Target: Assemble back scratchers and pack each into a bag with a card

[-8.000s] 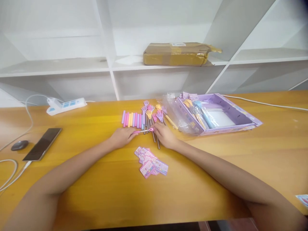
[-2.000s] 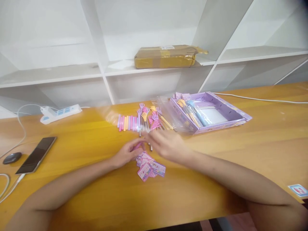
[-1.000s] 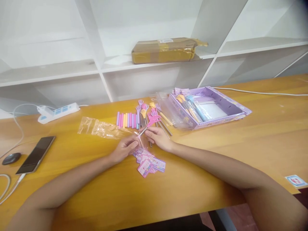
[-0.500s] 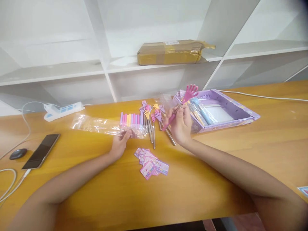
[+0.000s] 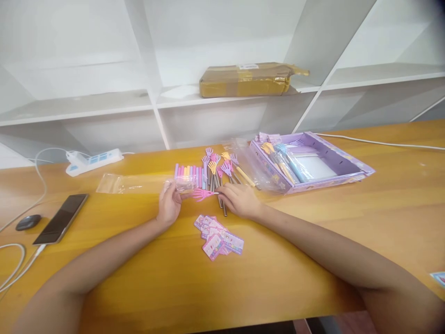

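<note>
My left hand [image 5: 169, 204] is closed on the right end of a clear plastic bag [image 5: 128, 184], which stretches out to the left. My right hand [image 5: 240, 199] pinches the metal rod of a pink back scratcher [image 5: 202, 194]; its hand-shaped head points left, at the mouth of the bag near my left fingers. Behind my hands lie several back scratchers with purple, pink and yellow heads [image 5: 212, 166] and metal rods, partly hidden by my right hand. Beside them is a row of purple, pink and yellow tubes [image 5: 188, 171].
Small pink printed cards [image 5: 219, 235] lie in front of my hands. To the right stands a purple box [image 5: 333, 178] with bagged back scratchers [image 5: 290, 162]. A phone [image 5: 61, 219], mouse [image 5: 28, 222] and power strip [image 5: 94, 161] lie left; a taped parcel [image 5: 245, 81] sits on the shelf.
My right hand has come down and left with the pink back scratcher, which has turned from upright to level, head leftward. My left hand has shifted slightly left with the bag.
</note>
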Demonstrator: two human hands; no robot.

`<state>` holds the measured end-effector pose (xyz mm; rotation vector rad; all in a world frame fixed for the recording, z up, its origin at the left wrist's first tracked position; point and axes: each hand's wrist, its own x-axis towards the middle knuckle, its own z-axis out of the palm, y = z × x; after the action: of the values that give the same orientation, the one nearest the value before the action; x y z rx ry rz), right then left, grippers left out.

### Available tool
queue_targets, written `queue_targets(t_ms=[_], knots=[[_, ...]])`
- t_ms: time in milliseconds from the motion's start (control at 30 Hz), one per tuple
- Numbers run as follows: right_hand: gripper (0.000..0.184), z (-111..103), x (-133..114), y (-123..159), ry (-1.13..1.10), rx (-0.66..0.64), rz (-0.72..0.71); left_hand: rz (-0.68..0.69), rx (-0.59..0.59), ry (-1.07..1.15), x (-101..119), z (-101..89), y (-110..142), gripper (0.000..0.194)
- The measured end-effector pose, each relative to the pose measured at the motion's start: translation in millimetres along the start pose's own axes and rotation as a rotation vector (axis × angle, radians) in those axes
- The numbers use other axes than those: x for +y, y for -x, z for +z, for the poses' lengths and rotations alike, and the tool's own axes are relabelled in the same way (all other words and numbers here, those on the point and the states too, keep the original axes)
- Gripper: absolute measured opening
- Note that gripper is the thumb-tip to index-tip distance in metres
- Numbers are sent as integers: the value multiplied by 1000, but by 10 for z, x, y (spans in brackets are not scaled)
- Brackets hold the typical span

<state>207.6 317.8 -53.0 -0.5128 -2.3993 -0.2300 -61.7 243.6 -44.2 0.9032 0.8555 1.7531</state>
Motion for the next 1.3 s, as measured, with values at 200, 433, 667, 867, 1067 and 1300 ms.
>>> queue_targets(t_ms=[200, 433, 667, 867, 1067, 1300], knots=[[33, 0, -11, -16, 14, 10, 53, 29, 17, -21, 37, -6, 0, 36], [30, 28, -2, -22, 27, -22, 113, 4, -14, -85, 39, 18, -5, 36], [31, 21, 4, -23, 61, -32, 140, 34, 87, -91, -9, 43, -25, 40], [28, 17, 10, -20, 46, -62, 129, 19, 54, -100, -22, 34, -13, 38], [31, 30, 8, -11, 21, -69, 119, -26, 18, -134, -49, 26, -2, 45], [34, 11, 1, -1, -50, -20, 144, -80, -40, -169, -62, 15, 19, 46]])
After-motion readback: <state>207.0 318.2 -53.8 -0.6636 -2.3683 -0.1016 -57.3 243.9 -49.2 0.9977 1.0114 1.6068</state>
